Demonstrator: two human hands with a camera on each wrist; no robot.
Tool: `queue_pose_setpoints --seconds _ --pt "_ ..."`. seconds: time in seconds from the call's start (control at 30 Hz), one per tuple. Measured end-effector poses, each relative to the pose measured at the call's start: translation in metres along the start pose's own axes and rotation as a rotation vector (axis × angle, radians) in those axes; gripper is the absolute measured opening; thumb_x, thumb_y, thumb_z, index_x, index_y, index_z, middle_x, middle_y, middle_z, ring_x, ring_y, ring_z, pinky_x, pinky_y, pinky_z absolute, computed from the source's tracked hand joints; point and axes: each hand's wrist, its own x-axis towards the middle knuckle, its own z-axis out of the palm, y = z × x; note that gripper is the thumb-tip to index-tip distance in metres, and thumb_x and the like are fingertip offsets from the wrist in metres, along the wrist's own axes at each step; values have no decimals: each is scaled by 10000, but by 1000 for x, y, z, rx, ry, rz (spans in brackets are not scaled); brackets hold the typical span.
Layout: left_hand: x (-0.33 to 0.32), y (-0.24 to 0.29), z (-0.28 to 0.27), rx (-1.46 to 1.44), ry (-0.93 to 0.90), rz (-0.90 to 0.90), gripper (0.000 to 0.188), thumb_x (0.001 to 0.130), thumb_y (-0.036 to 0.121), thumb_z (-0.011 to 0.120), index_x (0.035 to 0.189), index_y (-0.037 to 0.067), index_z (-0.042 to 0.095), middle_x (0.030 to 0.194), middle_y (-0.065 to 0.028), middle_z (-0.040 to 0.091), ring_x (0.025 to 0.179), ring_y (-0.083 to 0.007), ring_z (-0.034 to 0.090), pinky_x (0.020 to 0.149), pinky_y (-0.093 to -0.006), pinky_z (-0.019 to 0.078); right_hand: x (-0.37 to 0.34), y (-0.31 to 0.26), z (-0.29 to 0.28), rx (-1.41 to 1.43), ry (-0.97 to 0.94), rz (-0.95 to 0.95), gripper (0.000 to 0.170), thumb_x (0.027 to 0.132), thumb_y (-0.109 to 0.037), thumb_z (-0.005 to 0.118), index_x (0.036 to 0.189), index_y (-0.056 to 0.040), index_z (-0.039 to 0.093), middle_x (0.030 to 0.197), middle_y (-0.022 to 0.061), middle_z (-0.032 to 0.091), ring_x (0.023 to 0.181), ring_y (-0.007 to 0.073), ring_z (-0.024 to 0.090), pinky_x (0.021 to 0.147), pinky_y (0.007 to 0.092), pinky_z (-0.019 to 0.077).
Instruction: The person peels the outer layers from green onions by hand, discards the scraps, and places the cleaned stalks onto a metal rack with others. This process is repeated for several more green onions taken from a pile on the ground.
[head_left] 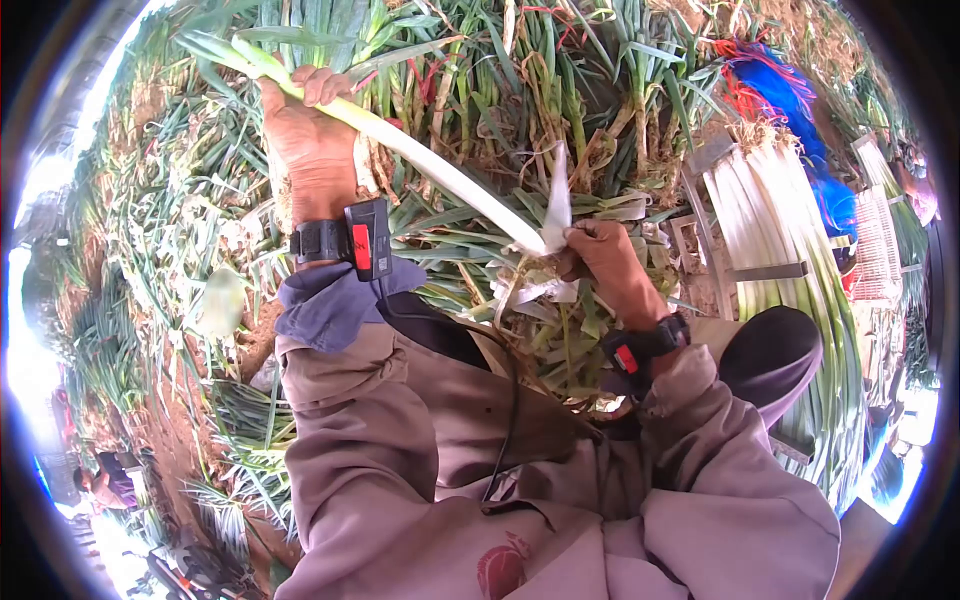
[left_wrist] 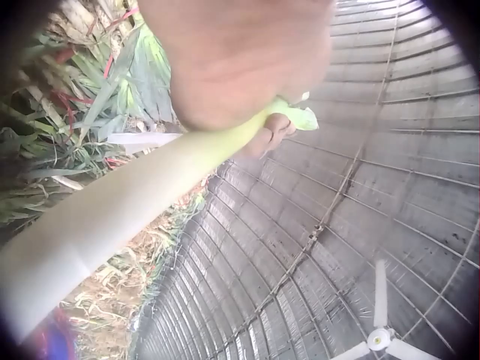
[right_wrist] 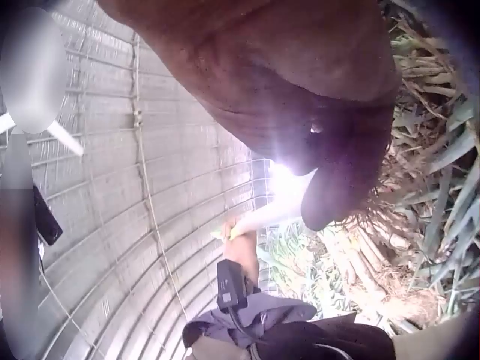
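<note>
My left hand (head_left: 312,150) grips a long green onion (head_left: 440,175) around its pale green upper stalk, leaves pointing to the upper left. The white shaft slants down to the right, toward my right hand (head_left: 612,268). There, curled fingers and thumb pinch at the root end, where a loose pale strip of skin (head_left: 559,190) stands up. In the left wrist view, the fingers wrap round the stalk (left_wrist: 127,191). The right wrist view has the right hand (right_wrist: 300,82) dark against the light, its fingertips at the shaft's end.
Rows of unpeeled green onions (head_left: 480,60) stand ahead, and loose leaves litter the ground below the hands. To the right, a metal rack (head_left: 768,272) holds a bundle of white-stemmed onions (head_left: 765,200). Blue and red plastic ties (head_left: 775,85) lie behind it.
</note>
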Motion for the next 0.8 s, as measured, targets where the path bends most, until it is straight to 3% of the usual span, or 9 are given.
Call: queue_pose_setpoints --seconds 0.1,0.17,0.23,0.27,0.4,0.5,0.57,0.63,0.8 --pt "4 9 -3 28 1 18 414 1010 420 537 1071 12 567 737 -1 455 615 -125 422 599 -273 388 2 37 -27 -275 181 43 255 971 -208 627 932 41 667 716 77 680 610 146 660 606 270 531" --pt "4 17 -12 55 53 42 479 1025 483 477 910 18 497 723 -13 439 607 -135 411 595 -285 382 -23 10 -22 -685 74 97 289 953 -205 661 1113 36 658 879 109 715 707 171 695 670 300 558" --pt "10 22 -19 99 101 80 534 1027 539 426 810 51 433 689 -23 409 584 -143 391 592 -295 378 -38 1 -10 -695 127 -307 479 916 -258 734 1277 25 600 1064 179 701 838 156 686 737 298 549" --pt "10 20 -18 102 165 106 553 1030 558 404 805 54 433 674 -24 404 553 -146 378 559 -291 370 -40 -16 -6 -379 -70 -151 626 907 -218 749 1439 -38 473 1275 152 634 946 173 681 788 307 555" --pt "10 12 -26 27 243 147 587 1040 588 327 807 60 436 634 -18 385 505 -153 362 514 -297 380 -29 -37 35 293 -308 -74 597 951 -239 695 1450 -52 425 1303 101 609 848 125 661 734 295 553" --pt "7 14 -29 -49 269 191 576 1026 602 348 822 74 456 642 -28 432 511 -156 407 509 -295 407 -24 -52 63 688 -389 -83 445 1003 -281 620 1364 -51 499 1192 45 633 758 94 617 652 224 496" --pt "7 19 -30 -112 319 169 561 1015 602 393 818 82 464 620 -18 438 513 -157 421 518 -288 420 -28 -61 75 888 -338 64 311 1030 -366 556 1189 -98 570 916 -26 635 672 73 580 556 183 436" --pt "8 20 -39 -23 356 195 456 1040 474 438 823 73 448 616 -8 402 505 -133 401 474 -294 382 -53 -81 69 849 -415 114 256 1057 -333 510 1020 -97 602 654 -44 550 480 39 462 432 203 365" --pt "12 17 -75 99 595 191 498 1056 529 346 812 110 461 613 22 422 492 -117 370 475 -296 372 -98 -69 22 508 -274 -82 356 1086 -324 416 890 -55 542 506 -38 440 336 66 344 352 241 285"
